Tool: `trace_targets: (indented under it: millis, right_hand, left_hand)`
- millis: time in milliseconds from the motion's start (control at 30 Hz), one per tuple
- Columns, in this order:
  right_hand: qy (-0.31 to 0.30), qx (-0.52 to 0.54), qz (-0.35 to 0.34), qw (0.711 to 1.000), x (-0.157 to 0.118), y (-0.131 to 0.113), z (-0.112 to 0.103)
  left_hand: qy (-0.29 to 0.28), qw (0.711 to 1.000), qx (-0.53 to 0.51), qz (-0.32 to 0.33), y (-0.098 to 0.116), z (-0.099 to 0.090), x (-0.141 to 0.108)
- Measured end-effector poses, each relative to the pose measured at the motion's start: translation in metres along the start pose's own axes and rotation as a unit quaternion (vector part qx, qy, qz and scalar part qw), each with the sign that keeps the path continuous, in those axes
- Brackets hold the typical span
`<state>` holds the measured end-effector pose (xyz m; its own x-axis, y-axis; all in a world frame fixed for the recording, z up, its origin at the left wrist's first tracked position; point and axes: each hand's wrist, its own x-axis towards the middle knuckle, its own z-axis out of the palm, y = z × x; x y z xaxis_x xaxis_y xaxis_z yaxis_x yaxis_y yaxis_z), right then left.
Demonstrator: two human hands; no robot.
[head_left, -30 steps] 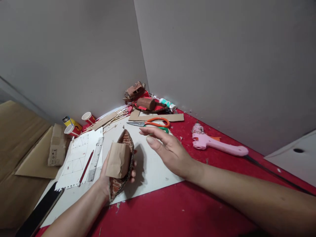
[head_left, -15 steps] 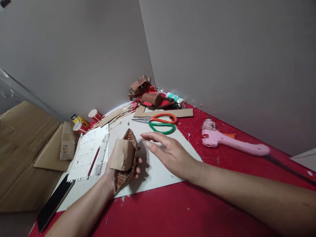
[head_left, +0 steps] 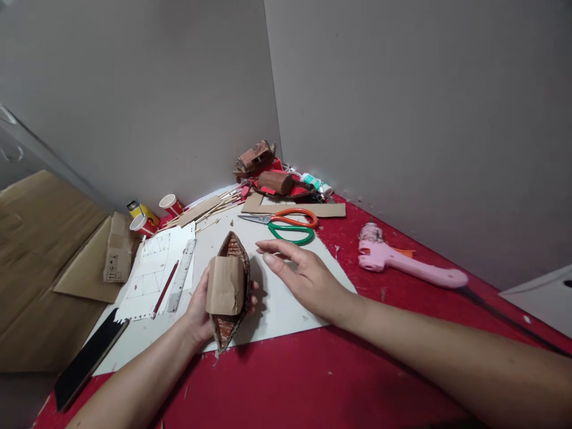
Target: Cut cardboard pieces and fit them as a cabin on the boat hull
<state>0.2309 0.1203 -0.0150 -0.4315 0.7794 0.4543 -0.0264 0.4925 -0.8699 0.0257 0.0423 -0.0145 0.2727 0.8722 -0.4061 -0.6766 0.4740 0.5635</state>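
A small cardboard boat (head_left: 230, 244), brown inside with a ribbed edge, rests in my left hand (head_left: 201, 307), whose fingers wrap under the hull and show at its right side. Across the middle of the boat sits a curved cardboard cover (head_left: 224, 286) with a torn-looking lower right edge. My right hand (head_left: 304, 277) hovers to the right of the boat, apart from it, fingers stretched out and thumb separate, with nothing in it. Beyond that hand lie scissors (head_left: 286, 223) with one orange and one green handle, on a white board (head_left: 295, 322).
A pink glue gun (head_left: 402, 262) lies on the red table at right. Two more model boats (head_left: 274, 183) stand in the back corner. At left are a pencil (head_left: 165, 289), ruler (head_left: 182, 277), drawn sheet (head_left: 149, 274), phone (head_left: 89, 360), paper cups (head_left: 143, 225) and large cardboard (head_left: 44, 268).
My left hand has turned the boat so its cover faces up more squarely and its hull stands straighter in view. My right hand keeps almost the same pose. The view has shifted slightly.
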Motion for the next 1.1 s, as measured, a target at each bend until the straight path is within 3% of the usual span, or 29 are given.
trace_targets:
  millis: [267, 467, 800, 1100]
  right_hand:
    - [0.037, 0.029, -0.039, 0.998, 0.003, -0.008, -0.007]
    - [0.001, 0.083, 0.003, 0.997, 0.001, -0.008, -0.007]
    - [0.025, 0.094, 0.070, 0.993, -0.001, 0.011, -0.002]
    - [0.019, 0.065, 0.097, 0.993, -0.003, 0.007, -0.002]
  left_hand:
    - [0.050, 0.997, 0.054, 0.039, -0.005, 0.014, 0.000]
    - [0.109, 0.990, 0.073, 0.058, -0.010, 0.024, 0.001]
    - [0.049, 0.999, -0.016, 0.013, -0.001, 0.019, 0.009]
    - [0.055, 0.998, -0.040, 0.004, -0.003, 0.019, 0.013]
